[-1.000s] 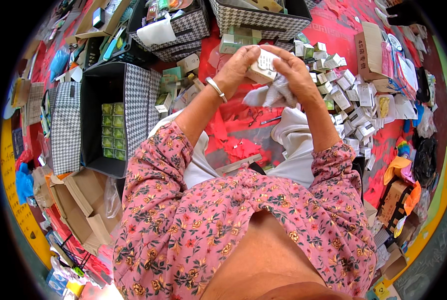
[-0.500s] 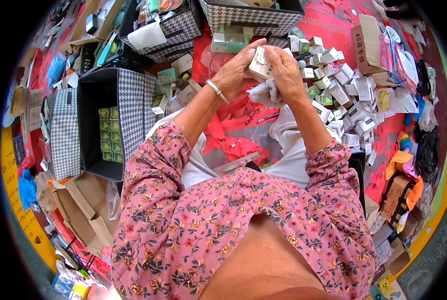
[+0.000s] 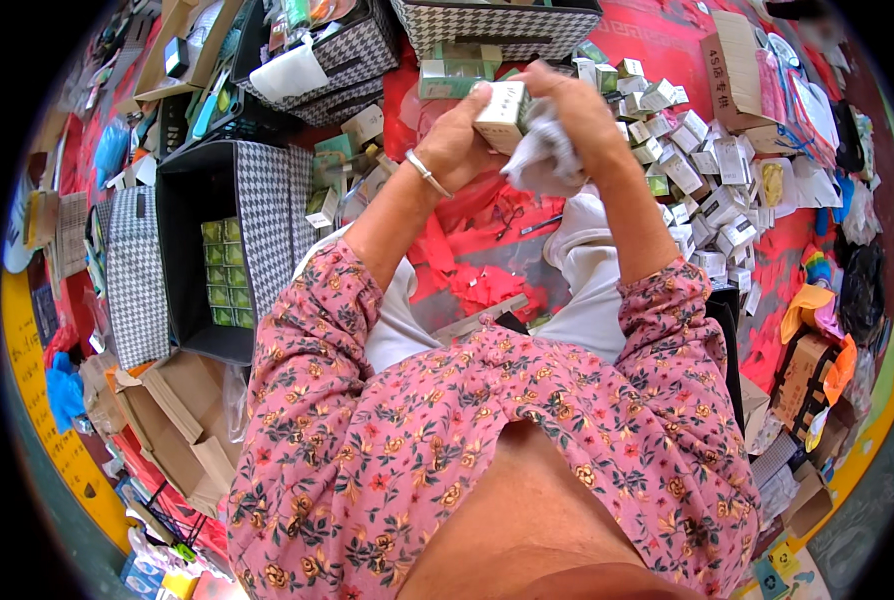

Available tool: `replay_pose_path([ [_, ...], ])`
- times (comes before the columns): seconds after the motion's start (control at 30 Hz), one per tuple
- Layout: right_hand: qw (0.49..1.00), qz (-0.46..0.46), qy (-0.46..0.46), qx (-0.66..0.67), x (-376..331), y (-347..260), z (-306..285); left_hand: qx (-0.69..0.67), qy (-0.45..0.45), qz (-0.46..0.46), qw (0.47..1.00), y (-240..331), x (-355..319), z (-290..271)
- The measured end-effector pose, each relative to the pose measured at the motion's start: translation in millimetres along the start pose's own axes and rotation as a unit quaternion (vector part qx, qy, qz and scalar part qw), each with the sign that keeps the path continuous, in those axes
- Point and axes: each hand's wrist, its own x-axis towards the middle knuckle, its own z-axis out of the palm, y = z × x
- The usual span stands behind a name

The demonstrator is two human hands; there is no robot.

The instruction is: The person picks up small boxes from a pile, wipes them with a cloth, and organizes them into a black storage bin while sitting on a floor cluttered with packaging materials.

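My left hand [image 3: 454, 140] is closed round a small white carton [image 3: 503, 113] with a green side, held up in front of me. A bunched pale grey cloth [image 3: 547, 155] hangs from my right hand [image 3: 574, 105], whose fingers are curled over it right beside the carton. Motion blurs the right fingers and the cloth a little. Below the hands, scraps of red sheeting [image 3: 487, 285] lie between my knees. To the right spreads a loose heap of similar small white cartons [image 3: 679, 170].
At left a black-lined houndstooth storage box [image 3: 277, 200] lies open, with stacked green packs [image 3: 225, 272] inside. Two more houndstooth boxes [image 3: 497, 30] stand at the far side. An opened brown carton [image 3: 172, 415] is at lower left, a cardboard box [image 3: 732, 75] at far right.
The carton has turned and moved slightly left, showing its printed side. My right hand has lifted off its far edge and shifted right and up, and the cloth hangs more spread out.
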Motion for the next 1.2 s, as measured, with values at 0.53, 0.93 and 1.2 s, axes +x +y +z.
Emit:
replay_pose_path([
  [0.53,0.877,-0.268,0.219,-0.333,16.0,24.5,1.3,-0.182,-0.066,0.059,0.979,19.4,-13.7,0.6],
  [0.93,0.977,-0.016,-0.197,0.077,2.2,-5.9,-0.1,0.097,-0.107,0.198,0.969,41.2,-18.3,-5.4],
  [1.2,0.991,-0.135,0.002,0.013,-0.2,-0.7,6.8,0.283,0.072,0.373,0.881,38.7,-4.6,-16.1],
])
